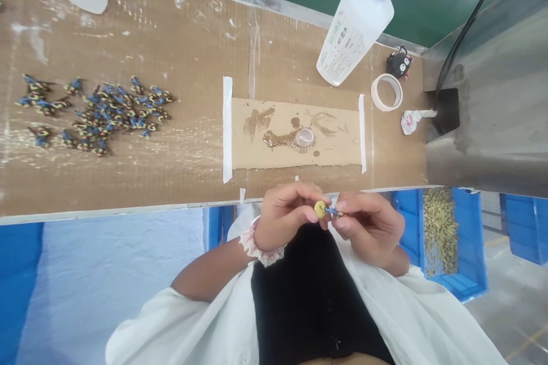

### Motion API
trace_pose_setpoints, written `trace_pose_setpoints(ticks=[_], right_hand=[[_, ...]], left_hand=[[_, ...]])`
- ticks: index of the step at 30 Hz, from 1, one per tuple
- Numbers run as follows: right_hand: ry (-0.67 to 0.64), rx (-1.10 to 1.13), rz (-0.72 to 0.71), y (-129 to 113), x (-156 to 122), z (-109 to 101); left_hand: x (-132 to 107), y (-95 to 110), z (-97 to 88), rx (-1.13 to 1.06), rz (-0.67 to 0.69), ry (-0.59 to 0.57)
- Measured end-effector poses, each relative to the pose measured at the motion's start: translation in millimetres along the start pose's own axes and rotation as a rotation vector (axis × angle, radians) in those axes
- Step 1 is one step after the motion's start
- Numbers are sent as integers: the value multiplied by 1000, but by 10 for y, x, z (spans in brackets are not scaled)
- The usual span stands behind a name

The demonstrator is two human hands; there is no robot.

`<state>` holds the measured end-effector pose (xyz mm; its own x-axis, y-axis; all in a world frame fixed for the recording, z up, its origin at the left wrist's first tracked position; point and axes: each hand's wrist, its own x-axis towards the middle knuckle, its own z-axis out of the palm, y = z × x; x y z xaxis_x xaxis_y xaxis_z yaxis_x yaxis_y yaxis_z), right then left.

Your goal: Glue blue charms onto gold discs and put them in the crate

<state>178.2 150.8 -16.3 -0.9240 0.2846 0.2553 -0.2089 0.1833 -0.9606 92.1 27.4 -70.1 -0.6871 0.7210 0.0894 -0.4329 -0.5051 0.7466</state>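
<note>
My left hand (285, 215), with a frilly band on its wrist, pinches a small round yellow piece (319, 209) at its fingertips. My right hand (369, 227) is closed on a thin blue piece (333, 213) whose end meets the yellow piece. Both hands are held together just in front of the near edge of the cardboard-covered bench (128, 182). Right behind them a taped-down card (338, 142) carries a brown glue puddle (295, 138).
A heap of several small blue-and-yellow parts (98, 117) lies at the left. A white glue bottle (357, 23), tape roll (386, 92), small black figure (399, 63) and crumpled tissue (411, 121) sit at the right by a metal housing (492, 102). A blue bin (473, 251) holds yellowish parts.
</note>
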Motion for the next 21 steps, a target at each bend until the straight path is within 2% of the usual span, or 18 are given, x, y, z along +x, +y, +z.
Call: trace_pose_setpoints(ticks=[6,11,16,18,21], right_hand=[[-49,-96,-26,-30,20,-23],[-40,-104,-38,-22,13,-18],[-55,-107,-83,-10,21,-9],[-57,-136,-98,-18,27,-10],[-42,-243,-123,-40,38,-8]], left_hand=[[-16,8,-31,62,1,11],[-21,11,-18,83,25,33],[-11,-4,-24,138,120,22],[-9,5,-39,204,172,7],[-14,52,-57,419,242,0]])
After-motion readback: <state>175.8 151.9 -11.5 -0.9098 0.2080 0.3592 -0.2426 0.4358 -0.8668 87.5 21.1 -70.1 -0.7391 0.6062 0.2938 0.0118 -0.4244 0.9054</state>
